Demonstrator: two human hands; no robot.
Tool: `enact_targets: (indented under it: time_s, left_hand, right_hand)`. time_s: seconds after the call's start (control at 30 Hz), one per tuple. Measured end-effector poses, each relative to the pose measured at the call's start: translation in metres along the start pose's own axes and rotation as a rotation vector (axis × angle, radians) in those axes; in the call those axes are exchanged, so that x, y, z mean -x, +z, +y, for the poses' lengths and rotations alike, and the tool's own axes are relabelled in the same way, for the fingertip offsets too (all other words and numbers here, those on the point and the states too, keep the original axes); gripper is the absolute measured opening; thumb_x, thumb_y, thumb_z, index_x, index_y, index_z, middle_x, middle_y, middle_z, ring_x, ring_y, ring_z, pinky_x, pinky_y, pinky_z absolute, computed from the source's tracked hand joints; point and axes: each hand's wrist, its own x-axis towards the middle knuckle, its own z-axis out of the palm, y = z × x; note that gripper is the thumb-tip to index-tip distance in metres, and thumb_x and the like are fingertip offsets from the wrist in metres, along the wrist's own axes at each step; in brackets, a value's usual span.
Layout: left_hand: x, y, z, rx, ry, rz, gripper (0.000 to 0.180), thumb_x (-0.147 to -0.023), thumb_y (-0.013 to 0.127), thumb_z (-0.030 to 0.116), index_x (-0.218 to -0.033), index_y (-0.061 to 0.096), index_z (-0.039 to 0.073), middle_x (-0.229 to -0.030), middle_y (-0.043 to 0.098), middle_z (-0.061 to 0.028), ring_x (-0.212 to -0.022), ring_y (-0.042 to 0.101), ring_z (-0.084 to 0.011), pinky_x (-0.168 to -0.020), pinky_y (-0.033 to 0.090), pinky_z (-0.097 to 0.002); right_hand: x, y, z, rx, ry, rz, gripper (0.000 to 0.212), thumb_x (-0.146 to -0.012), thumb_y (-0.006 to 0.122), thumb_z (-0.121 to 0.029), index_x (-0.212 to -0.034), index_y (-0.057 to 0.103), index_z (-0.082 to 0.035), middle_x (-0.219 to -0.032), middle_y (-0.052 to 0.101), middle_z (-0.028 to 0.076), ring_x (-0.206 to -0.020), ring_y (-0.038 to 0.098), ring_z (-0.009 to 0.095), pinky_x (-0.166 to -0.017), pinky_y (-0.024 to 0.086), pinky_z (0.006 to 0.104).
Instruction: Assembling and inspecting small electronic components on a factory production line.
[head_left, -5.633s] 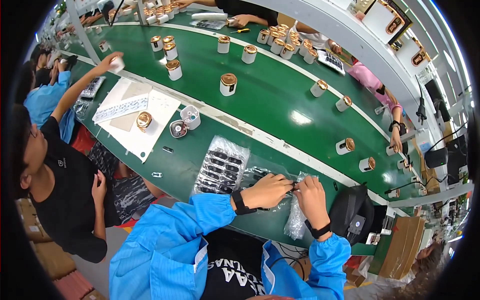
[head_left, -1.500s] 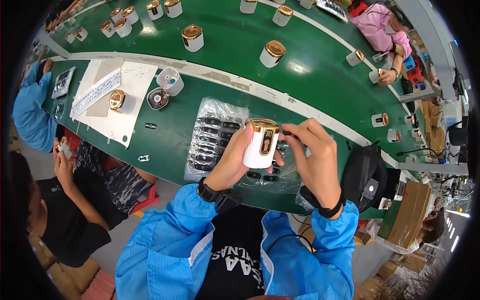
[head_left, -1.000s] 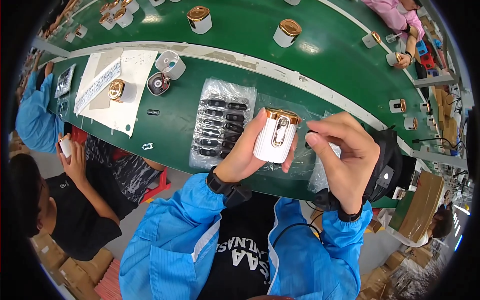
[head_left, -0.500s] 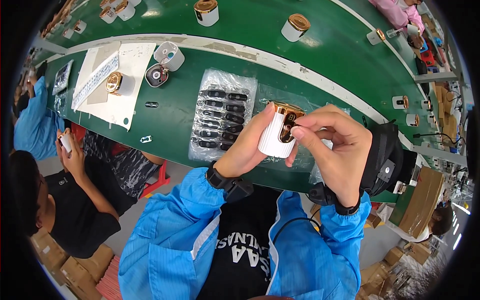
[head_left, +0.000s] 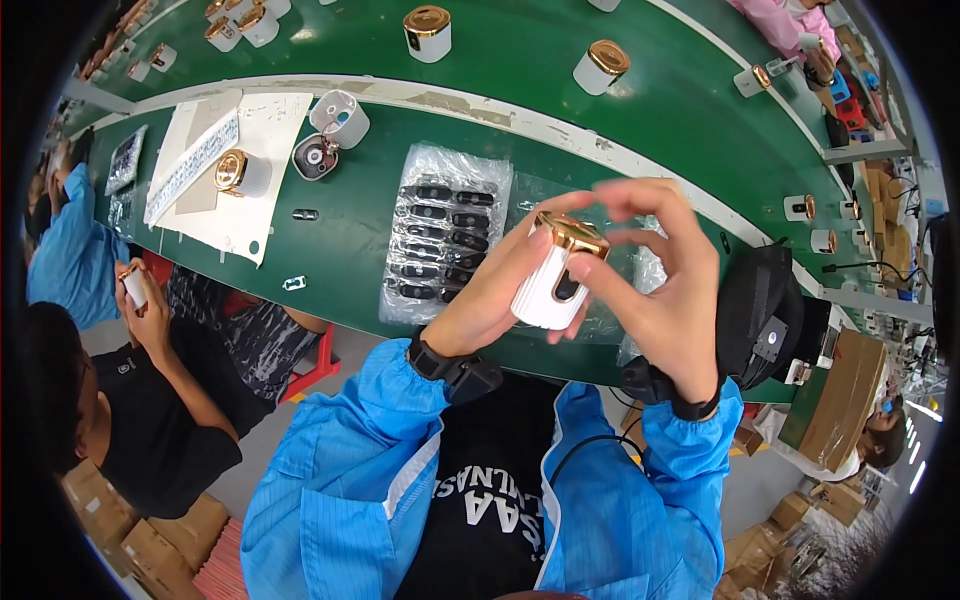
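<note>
"Canister (head_left: 540,298): pos. & hold status, pls?"

"Raised above the near part of my green bench (head_left: 350,250), just right of the clear bag (head_left: 455,163) of dark oval parts (head_left: 430,212). Gold top (head_left: 572,230) up, body slightly tilted."

"Hands?"

"Left hand (head_left: 490,297) (LH): closed round the white body from the left, thumb up by the rim of the top. LH carries it. Right hand (head_left: 668,285) (RH): thumb at the dark panel (head_left: 567,284) on the front; fingers part-spread at the far right of the top, blurred. Can't tell if RH grips or only touches."

"Handling, est.?"

"Wt.: prob. light, LH alone looks enough. Shell: looks stiff, prob. moulded plastic; shouldn't give under normal squeeze. White sides look ribbed, so decent friction. Top is glossy: expect slip, smudges, poss. scratches. Panel also glossy, prob. thin, hence the most fragile pt.; press flat, don't pry."

"Rec. grip pts.?"

"LH: round the ribbed body, palm as backstop, fingers clear of the panel. RH: thumb pad only on the panel, fingers opposed on the far side to take the load. N.B.: don't lift by the top alone; can't tell how firmly it's fixed."
</note>
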Motion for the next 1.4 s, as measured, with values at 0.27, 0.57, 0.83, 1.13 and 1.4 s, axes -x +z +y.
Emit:
enact_targets:
  time_s: [0.27, 0.57, 0.83, 1.13, 1.4]
  left_hand:
    - [-0.007, -0.004, 0.007, -0.494, 0.234, 0.176, 0.065, -0.11, 0.062, 0.028, -0.164, 0.033, 0.006, -0.124, 0.068, -0.014, -0.084, 0.073, -0.0191, -0.065, 0.059, -0.0289]
    - [-0.004, -0.028, 0.025, -0.705, 0.313, 0.235, 0.067, -0.105, 0.07, 0.017, -0.162, 0.038, 0.002, -0.142, 0.061, -0.0195, -0.101, 0.073, -0.0196, -0.079, 0.06, -0.0312]
    - [-0.015, -0.026, 0.005, -0.815, 0.345, 0.243, 0.061, -0.105, 0.068, 0.01, -0.16, 0.042, 0.003, -0.148, 0.054, -0.0181, -0.128, 0.064, -0.0258, -0.103, 0.055, -0.0379]
    - [-0.044, -0.008, -0.069, -0.687, 0.249, -0.078, 0.063, -0.11, 0.057, 0.014, -0.164, 0.029, -0.005, -0.163, 0.043, -0.0252, -0.145, 0.052, -0.0332, -0.119, 0.042, -0.0408]
    - [-0.032, -0.003, -0.085, -0.7, 0.203, -0.202, 0.056, -0.105, 0.057, 0.009, -0.158, 0.042, -0.001, -0.163, 0.044, -0.0254, -0.15, 0.043, -0.0327, -0.125, 0.034, -0.0441]
  right_hand:
    - [-0.029, -0.005, 0.021, -0.386, 0.26, -0.33, 0.045, -0.105, 0.068, -0.012, -0.147, 0.06, 0.0, -0.137, 0.068, 0.011, -0.125, 0.063, 0.016, -0.112, 0.047, 0.0358]
    - [-0.089, -0.002, 0.02, -0.184, 0.111, -0.453, 0.048, -0.103, 0.071, -0.01, -0.148, 0.058, 0.0, -0.133, 0.068, 0.009, -0.123, 0.064, 0.017, -0.109, 0.051, 0.0367]
    - [-0.245, -0.007, 0.12, 0.499, -0.357, -0.246, 0.057, -0.091, 0.079, -0.008, -0.144, 0.058, 0.0, -0.129, 0.065, 0.021, -0.112, 0.067, 0.04, -0.098, 0.054, 0.0439]
    - [-0.359, 0.028, 0.092, 0.714, -0.403, -0.501, 0.079, -0.087, 0.081, -0.009, -0.157, 0.044, -0.003, -0.149, 0.055, 0.023, -0.138, 0.052, 0.045, -0.114, 0.047, 0.0467]
    - [-0.456, 0.164, 0.099, 0.841, -0.445, -0.406, 0.077, -0.083, 0.079, -0.005, -0.153, 0.05, -0.013, -0.153, 0.051, 0.018, -0.131, 0.059, 0.042, -0.109, 0.052, 0.0499]
